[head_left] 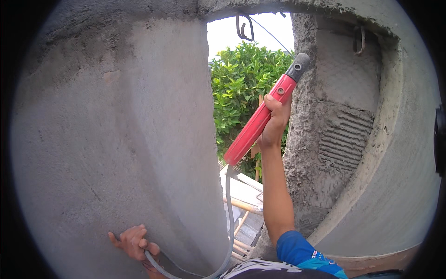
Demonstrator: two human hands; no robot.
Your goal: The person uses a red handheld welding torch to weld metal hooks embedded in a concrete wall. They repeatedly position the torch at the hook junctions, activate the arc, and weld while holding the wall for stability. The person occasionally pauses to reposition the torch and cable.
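Observation:
My right hand [275, 122] is wrapped round a long red corded tool [253, 130], raised at a slant in front of the wall opening. The tool has a dark, rounded head pointing up and right; its exact kind cannot be made out. From its lower end a grey cable [230, 209] hangs, loops along the bottom and runs up to my left hand [134, 242]. That hand is low at the left against the grey plastered wall [116, 139], its fingers curled and the cable caught in them.
Bent metal loops hang at the top of the opening [243, 29] and on the rough masonry [359, 41] at right. A thin wire [272, 36] slants toward the tool's head. Outside are a leafy bush [241, 88] and, below, wooden poles [244, 204]. A curved concrete edge [385, 153] bounds the right.

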